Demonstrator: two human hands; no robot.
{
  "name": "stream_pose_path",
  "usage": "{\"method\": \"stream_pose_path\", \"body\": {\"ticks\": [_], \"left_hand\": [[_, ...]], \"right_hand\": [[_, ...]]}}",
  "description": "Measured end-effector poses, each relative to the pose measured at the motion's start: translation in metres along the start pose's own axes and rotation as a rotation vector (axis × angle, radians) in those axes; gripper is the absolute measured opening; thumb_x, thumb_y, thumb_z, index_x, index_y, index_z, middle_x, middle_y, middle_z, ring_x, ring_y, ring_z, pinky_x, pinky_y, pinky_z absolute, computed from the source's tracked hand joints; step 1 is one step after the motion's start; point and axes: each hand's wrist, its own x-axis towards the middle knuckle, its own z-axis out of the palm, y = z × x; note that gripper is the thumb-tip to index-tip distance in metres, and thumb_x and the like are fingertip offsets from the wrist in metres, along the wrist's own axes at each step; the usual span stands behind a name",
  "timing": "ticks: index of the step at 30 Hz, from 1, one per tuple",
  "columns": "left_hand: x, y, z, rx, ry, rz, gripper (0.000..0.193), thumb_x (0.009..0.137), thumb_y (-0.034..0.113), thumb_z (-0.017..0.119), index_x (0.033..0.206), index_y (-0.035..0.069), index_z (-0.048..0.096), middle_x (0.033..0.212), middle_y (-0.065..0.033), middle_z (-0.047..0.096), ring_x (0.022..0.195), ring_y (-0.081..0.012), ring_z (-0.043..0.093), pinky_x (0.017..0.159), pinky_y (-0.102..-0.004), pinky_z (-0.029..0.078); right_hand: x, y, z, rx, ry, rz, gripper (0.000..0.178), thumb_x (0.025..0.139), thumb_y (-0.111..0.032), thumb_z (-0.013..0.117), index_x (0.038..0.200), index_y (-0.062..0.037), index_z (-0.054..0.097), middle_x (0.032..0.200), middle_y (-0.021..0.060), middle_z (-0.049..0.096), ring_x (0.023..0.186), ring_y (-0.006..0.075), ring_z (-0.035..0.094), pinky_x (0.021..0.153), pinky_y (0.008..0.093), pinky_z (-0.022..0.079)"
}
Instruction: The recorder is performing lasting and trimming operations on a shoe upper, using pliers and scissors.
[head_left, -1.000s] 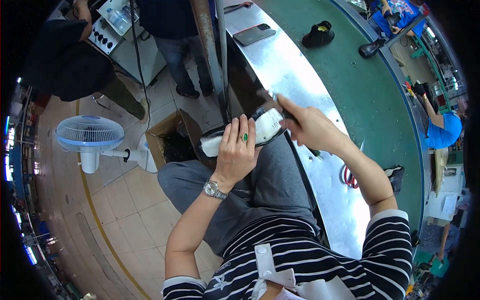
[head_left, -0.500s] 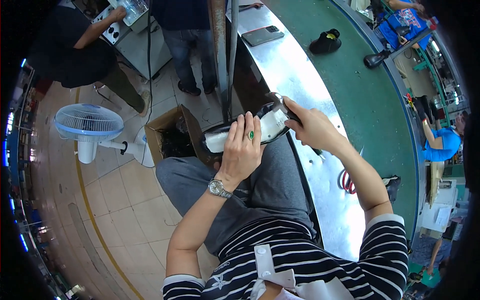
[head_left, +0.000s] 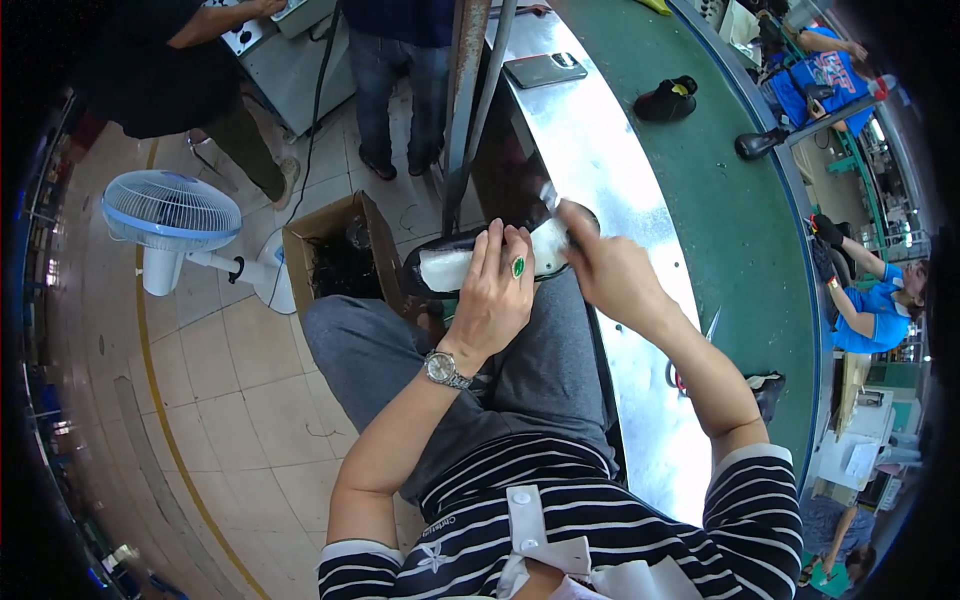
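A black shoe (head_left: 444, 270) lies bottom up over my lap, its white underside bordered by dark upper material. My left hand (head_left: 492, 295) is closed over its middle, the fingers flat across the white underside and the thumb out of sight. At the shoe's right end, my right hand (head_left: 620, 280) grips what looks like a hammer (head_left: 549, 196), with a metal head and dark handle. The head is smeared by motion and stands just above the shoe's edge. Whether it touches the shoe I cannot tell.
A metal bench (head_left: 645, 380) runs along my right, bearing a phone (head_left: 545, 69). Beyond it, a green belt (head_left: 700, 180) carries a dark shoe (head_left: 666, 100). A cardboard box (head_left: 378, 240) with dark scraps and a fan (head_left: 172, 210) stand left. Several people work around.
The hammer and my right hand have shifted slightly, and the hammer's head is now blurred. My left hand keeps its hold on the shoe. The whole view has shifted a little.
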Motion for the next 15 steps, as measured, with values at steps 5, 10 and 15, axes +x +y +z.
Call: {"method": "stream_pose_path", "body": {"ticks": [5, 10, 15], "left_hand": [[-0.003, -0.005, 0.003, -0.008, 0.038, -0.011, 0.041, 0.085, 0.007, 0.058, 0.120, -0.015, 0.055, 0.118, -0.0258, 0.055, 0.118, -0.0481, 0.052, 0.105, -0.0514, 0.040], [-0.002, -0.002, 0.005, 0.008, 0.054, 0.003, 0.038, 0.085, 0.007, 0.057, 0.117, -0.014, 0.056, 0.115, -0.0256, 0.056, 0.119, -0.0478, 0.052, 0.105, -0.0513, 0.040], [-0.006, -0.006, 0.006, -0.032, 0.102, -0.048, 0.038, 0.084, 0.008, 0.059, 0.115, -0.013, 0.056, 0.116, -0.0256, 0.054, 0.119, -0.0470, 0.052, 0.105, -0.0506, 0.041]], "right_hand": [[0.004, -0.014, -0.017, -0.030, -0.102, -0.068, 0.064, 0.091, -0.016, 0.056, 0.148, -0.0128, 0.027, 0.064, 0.0219, 0.063, 0.062, 0.0423, 0.064, 0.059, 0.0518, 0.049], [0.003, -0.018, -0.001, -0.101, -0.096, 0.014, 0.063, 0.092, -0.017, 0.054, 0.148, -0.0141, 0.027, 0.063, 0.0207, 0.063, 0.058, 0.0417, 0.063, 0.055, 0.0505, 0.048], [0.002, -0.032, -0.008, -0.050, -0.022, -0.057, 0.062, 0.093, -0.016, 0.054, 0.148, -0.0143, 0.026, 0.061, 0.0196, 0.062, 0.056, 0.0402, 0.063, 0.054, 0.0500, 0.048]]}}
